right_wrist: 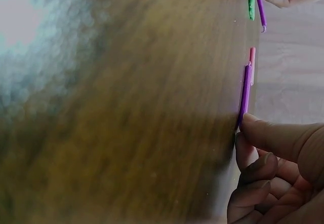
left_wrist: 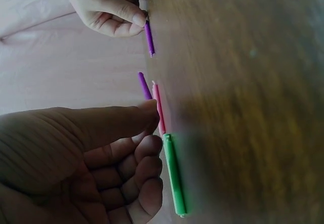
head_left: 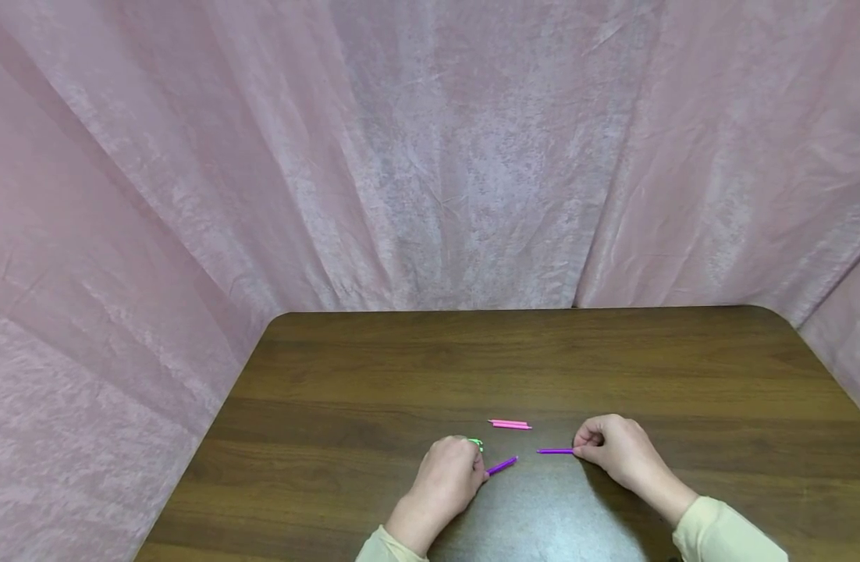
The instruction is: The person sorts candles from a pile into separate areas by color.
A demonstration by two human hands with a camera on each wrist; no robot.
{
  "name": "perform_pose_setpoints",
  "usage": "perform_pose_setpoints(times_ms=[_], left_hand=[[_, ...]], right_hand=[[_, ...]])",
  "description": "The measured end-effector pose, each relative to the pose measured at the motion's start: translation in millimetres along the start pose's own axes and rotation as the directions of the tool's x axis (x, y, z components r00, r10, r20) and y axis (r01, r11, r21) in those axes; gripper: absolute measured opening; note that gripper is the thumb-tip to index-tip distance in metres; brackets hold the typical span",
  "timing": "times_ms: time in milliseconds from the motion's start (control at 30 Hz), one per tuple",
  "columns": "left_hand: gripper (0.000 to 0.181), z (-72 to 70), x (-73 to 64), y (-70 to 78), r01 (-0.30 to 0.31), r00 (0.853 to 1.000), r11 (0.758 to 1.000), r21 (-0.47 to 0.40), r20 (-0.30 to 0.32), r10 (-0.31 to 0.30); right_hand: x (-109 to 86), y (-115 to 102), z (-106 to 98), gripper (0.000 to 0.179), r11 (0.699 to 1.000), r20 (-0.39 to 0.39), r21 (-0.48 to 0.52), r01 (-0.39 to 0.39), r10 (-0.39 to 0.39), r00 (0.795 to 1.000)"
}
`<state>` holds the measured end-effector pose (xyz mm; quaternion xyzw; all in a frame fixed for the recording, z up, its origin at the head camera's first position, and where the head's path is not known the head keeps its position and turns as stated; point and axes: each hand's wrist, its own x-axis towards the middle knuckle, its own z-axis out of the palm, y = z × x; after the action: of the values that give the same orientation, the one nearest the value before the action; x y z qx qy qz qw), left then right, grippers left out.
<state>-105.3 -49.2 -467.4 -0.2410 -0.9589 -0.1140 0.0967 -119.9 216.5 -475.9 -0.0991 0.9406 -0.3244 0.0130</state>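
Note:
Between thumb and fingertips, my left hand pinches a thin purple candle, its free end slanting up to the right. My right hand pinches a second purple candle by its right end; this one lies nearly level, pointing left. The two free ends face each other with a gap between. Just beyond them, two pink candles lie side by side on the table. Green candles lie beside my left hand, mostly hidden behind it in the head view.
The brown wooden table has rounded far corners. Pink velvety curtains hang behind it and along its sides. Light glares off the tabletop near its front, between my forearms.

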Motion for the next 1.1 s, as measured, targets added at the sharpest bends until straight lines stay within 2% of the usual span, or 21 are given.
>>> perform_pose_setpoints(times_ms=[367, 600, 1100], left_hand=[[0.039, 2.6, 3.3, 3.5, -0.02, 1.0, 1.0, -0.018, 0.015, 0.02], [0.036, 4.2, 5.0, 5.8, -0.025, 1.0, 0.998, -0.049, 0.012, 0.025], [0.039, 2.3, 11.5, 9.0, -0.095, 0.995, 0.994, -0.051, 0.031, 0.097]], right_hand=[[-2.7, 1, 0, 0.018, 1.0, -0.006, 0.001, -0.003, 0.003, 1.0], [-4.4, 0, -1, 0.016, 1.0, -0.018, -0.002, -0.025, 0.025, 1.0], [-16.8, -10, -5, 0.016, 0.996, -0.049, 0.057, -0.075, 0.078, 0.996]])
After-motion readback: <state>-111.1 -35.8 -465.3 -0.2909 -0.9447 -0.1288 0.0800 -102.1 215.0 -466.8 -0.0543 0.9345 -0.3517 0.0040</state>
